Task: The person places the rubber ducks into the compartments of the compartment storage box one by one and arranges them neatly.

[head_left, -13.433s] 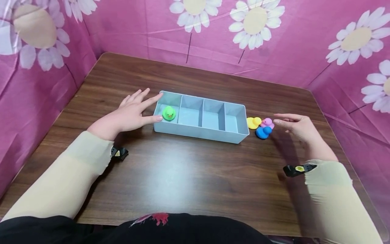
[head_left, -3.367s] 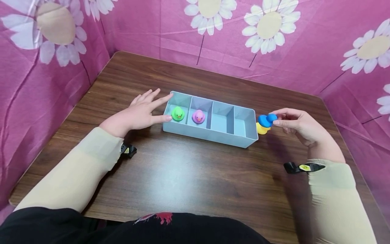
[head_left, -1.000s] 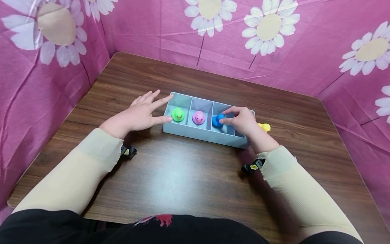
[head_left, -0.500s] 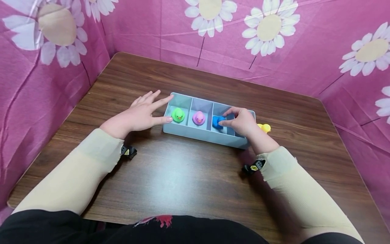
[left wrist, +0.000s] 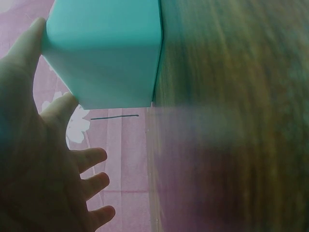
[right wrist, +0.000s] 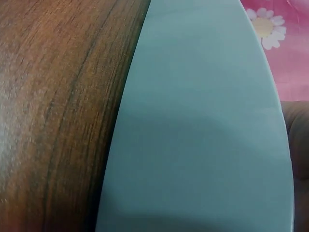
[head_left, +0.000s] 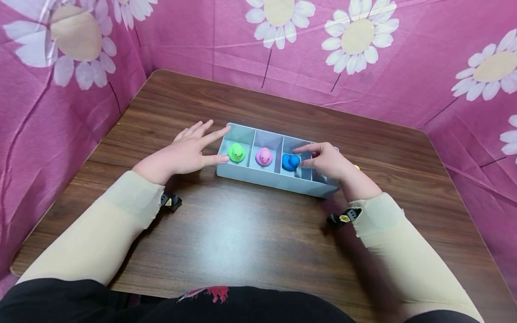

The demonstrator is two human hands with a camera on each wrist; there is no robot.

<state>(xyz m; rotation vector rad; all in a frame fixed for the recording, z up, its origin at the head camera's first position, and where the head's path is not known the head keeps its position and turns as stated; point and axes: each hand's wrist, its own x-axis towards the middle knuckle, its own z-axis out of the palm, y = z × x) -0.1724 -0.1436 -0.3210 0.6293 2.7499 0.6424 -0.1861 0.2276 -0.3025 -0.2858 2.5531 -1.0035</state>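
A light blue tray (head_left: 274, 179) with divided compartments stands on the table. From the left, its compartments hold a green rubber duck (head_left: 236, 153), a pink rubber duck (head_left: 264, 156) and a blue rubber duck (head_left: 290, 162). My left hand (head_left: 177, 150) has its fingers spread, thumb and index fingertip at the tray's left end; the left wrist view shows them on the rim. Over the tray's right part hovers my right hand (head_left: 326, 160), thumb and index parted beside the blue duck, which sits free of them. Behind that wrist, a yellow rubber duck (head_left: 357, 167) is mostly hidden.
The brown wooden table (head_left: 226, 242) stretches around the tray on every side. Pink cloth (head_left: 226, 58) printed with daisies hangs behind it and along both sides. The rightmost compartment is partly covered by the right hand.
Earlier, the right hand picked up the blue duck beside the tray and set it in the third compartment. Now its fingers have let go and shifted slightly right. The left hand stays at the tray.
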